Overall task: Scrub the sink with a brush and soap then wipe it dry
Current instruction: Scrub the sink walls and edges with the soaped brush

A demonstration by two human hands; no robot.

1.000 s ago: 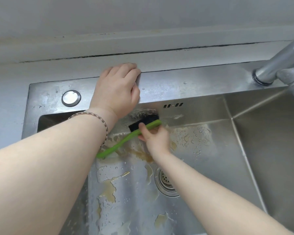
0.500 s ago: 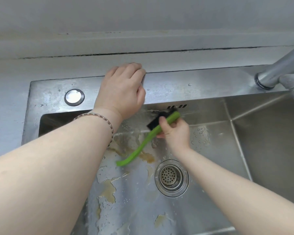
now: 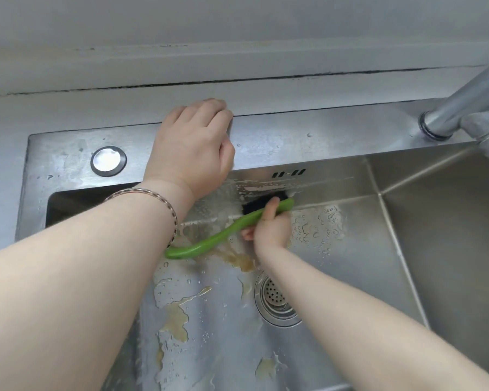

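A stainless steel sink (image 3: 336,142) fills the view, its floor wet with brownish soapy patches. My right hand (image 3: 271,227) grips a green-handled brush (image 3: 218,238) near its head. The black bristles (image 3: 261,203) press against the sink's back wall, just below the overflow slots (image 3: 288,173). A foamy streak runs along that wall. My left hand (image 3: 194,148) rests on the sink's back ledge, with the fingers curled over its far edge. A thin bracelet sits on that wrist.
A chrome faucet (image 3: 463,105) slants in from the upper right. A round metal cap (image 3: 108,160) sits on the ledge at the left. The drain strainer (image 3: 274,300) lies in the floor under my right forearm. A grey counter and wall run behind.
The brush head slid right along the back wall, then came back a little to the left and lower. My left hand stayed on the ledge.
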